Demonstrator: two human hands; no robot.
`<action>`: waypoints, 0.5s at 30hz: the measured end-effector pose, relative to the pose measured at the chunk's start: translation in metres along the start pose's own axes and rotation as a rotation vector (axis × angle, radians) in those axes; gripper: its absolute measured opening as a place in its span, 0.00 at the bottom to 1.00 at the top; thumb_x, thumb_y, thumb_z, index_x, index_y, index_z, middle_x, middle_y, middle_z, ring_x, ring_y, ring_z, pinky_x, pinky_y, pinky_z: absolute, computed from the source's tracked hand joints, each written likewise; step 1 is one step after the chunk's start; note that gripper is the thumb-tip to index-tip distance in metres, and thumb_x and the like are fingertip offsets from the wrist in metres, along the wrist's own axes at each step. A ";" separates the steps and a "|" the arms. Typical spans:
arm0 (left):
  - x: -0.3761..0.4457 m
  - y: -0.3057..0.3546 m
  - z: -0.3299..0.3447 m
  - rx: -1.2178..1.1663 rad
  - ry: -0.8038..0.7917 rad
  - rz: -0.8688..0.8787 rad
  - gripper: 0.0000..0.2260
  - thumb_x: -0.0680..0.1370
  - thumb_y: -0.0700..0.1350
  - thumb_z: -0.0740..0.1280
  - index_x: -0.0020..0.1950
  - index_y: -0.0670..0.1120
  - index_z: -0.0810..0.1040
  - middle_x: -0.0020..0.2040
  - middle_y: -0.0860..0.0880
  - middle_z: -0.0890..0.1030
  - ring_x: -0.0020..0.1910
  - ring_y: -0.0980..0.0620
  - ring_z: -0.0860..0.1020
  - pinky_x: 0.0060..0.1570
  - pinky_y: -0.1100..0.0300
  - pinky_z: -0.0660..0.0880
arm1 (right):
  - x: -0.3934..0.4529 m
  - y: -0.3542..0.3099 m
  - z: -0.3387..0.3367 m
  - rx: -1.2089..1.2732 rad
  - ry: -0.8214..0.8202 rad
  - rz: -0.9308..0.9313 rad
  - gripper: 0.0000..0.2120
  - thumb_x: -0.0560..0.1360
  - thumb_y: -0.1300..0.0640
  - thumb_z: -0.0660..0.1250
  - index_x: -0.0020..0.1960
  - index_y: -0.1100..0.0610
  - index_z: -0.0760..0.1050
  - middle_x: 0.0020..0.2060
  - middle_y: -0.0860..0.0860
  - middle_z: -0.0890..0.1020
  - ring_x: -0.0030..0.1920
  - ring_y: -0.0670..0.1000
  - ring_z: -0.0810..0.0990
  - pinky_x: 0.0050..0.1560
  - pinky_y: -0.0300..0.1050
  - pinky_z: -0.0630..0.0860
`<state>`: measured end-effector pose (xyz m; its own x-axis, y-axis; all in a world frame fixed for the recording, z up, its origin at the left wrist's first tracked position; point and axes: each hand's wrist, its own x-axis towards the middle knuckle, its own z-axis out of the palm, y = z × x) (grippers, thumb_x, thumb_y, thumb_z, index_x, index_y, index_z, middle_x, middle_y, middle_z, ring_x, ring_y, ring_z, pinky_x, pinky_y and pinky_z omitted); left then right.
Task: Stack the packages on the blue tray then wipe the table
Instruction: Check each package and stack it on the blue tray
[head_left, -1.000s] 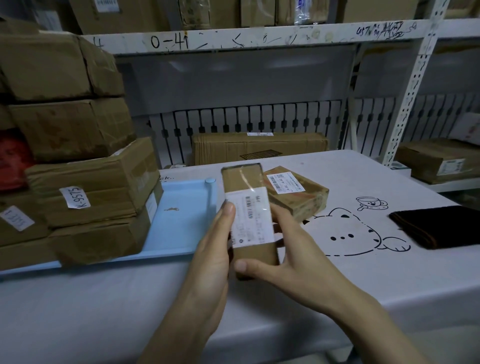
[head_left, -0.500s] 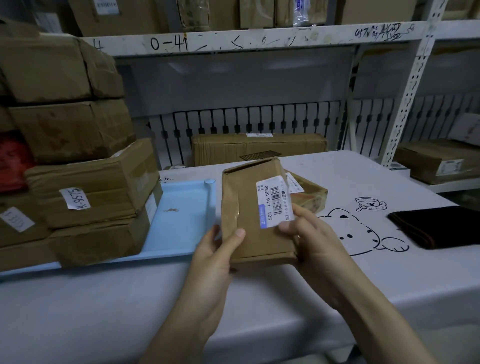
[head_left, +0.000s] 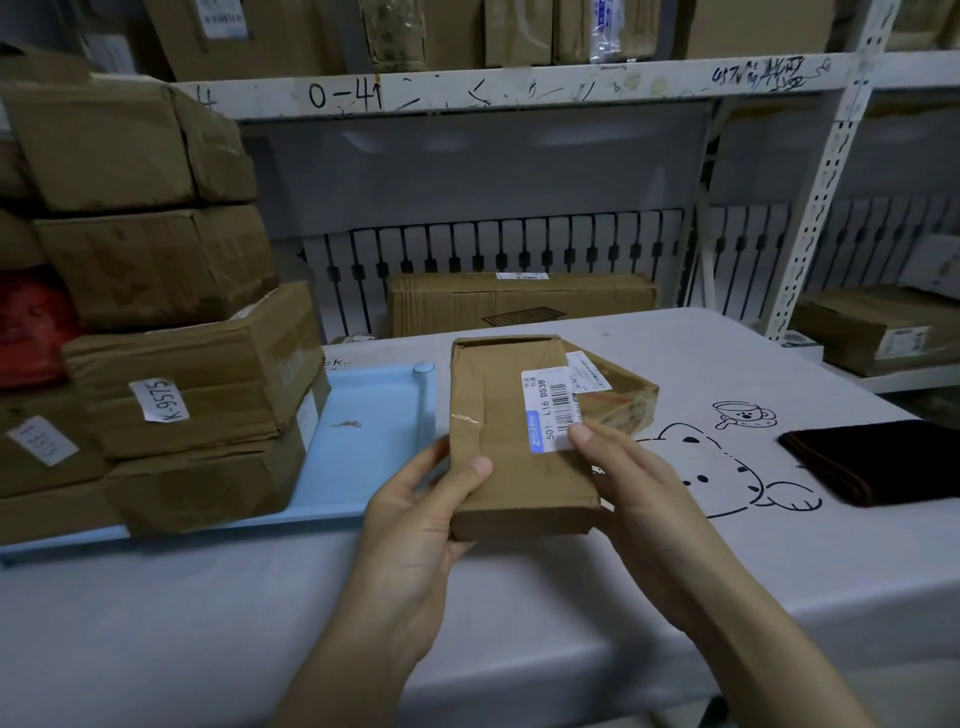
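Above the table edge, left hand (head_left: 415, 519) and right hand (head_left: 631, 488) grips pinching brown package (head_left: 511, 441), fingers beneath apparently curled

brown package (head_left: 498, 441), blue tray (head_left: 363, 447), cartoon-printed grey table (head_left: 727, 374).

one head-worn wide view looks forward and down, close over the table (head_left: 675, 597), shelves (head_left: 519, 88) filling the upper frame.

Two hands, left (head_left: 415, 519) and right (head_left: 631, 493), hold one package (head_left: 498, 441). One package (head_left: 623, 397) lies just behind them, one dark cloth (head_left: 883, 462) to their right, one blue tray (head_left: 363, 441) to their left.
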<state>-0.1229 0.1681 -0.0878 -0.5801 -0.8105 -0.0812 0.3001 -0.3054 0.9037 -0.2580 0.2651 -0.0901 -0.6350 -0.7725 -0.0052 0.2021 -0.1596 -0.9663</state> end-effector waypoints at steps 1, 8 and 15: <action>0.000 0.001 0.000 -0.010 0.001 -0.003 0.23 0.67 0.42 0.72 0.62 0.44 0.80 0.54 0.44 0.86 0.54 0.46 0.84 0.51 0.51 0.80 | -0.001 -0.001 0.001 0.002 -0.003 -0.001 0.18 0.76 0.50 0.68 0.63 0.54 0.79 0.53 0.50 0.86 0.51 0.49 0.83 0.45 0.44 0.76; -0.005 0.018 0.009 -0.108 -0.016 0.012 0.24 0.69 0.45 0.72 0.65 0.44 0.79 0.54 0.44 0.85 0.57 0.46 0.83 0.61 0.44 0.76 | -0.003 -0.012 0.014 -0.028 -0.071 -0.050 0.14 0.77 0.50 0.66 0.60 0.52 0.81 0.54 0.46 0.86 0.56 0.46 0.83 0.57 0.46 0.77; 0.003 0.076 0.020 -0.128 -0.143 0.104 0.28 0.71 0.42 0.72 0.70 0.43 0.73 0.58 0.42 0.84 0.58 0.45 0.82 0.60 0.43 0.77 | 0.008 -0.058 0.045 0.031 -0.073 -0.075 0.11 0.79 0.46 0.64 0.51 0.48 0.83 0.48 0.48 0.87 0.46 0.47 0.84 0.46 0.44 0.77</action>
<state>-0.1174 0.1525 -0.0113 -0.6395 -0.7648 0.0785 0.4526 -0.2920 0.8425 -0.2413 0.2402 -0.0226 -0.5937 -0.8001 0.0862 0.1803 -0.2367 -0.9547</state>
